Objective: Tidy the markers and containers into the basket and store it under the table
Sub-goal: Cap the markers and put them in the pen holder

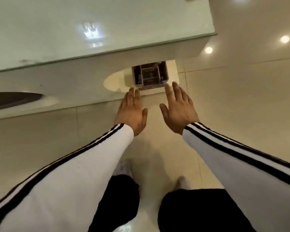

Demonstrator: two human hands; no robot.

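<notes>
Both of your hands hold nothing: your left hand [132,113] and right hand [178,109] are flat, fingers straight and slightly spread, palms down, reaching to the far side.

From the head camera, the basket [150,74] sits on the tiled floor [241,101] under the table [90,22], seen through a rounded opening in the table's pale side panel. Your left fingertips are just beside its near left corner and your right fingertips just beside its near right corner; whether they touch it cannot be told. Inside it are dark shapes and a clear divided container [149,72], blurred, with a small purple item [161,81] at the near right corner. The table top is glossy and reflects lights. Your white sleeves [74,173] carry dark stripes; near you, dark trousers [199,211] and pale shoes [124,166] stand on the floor.
</notes>
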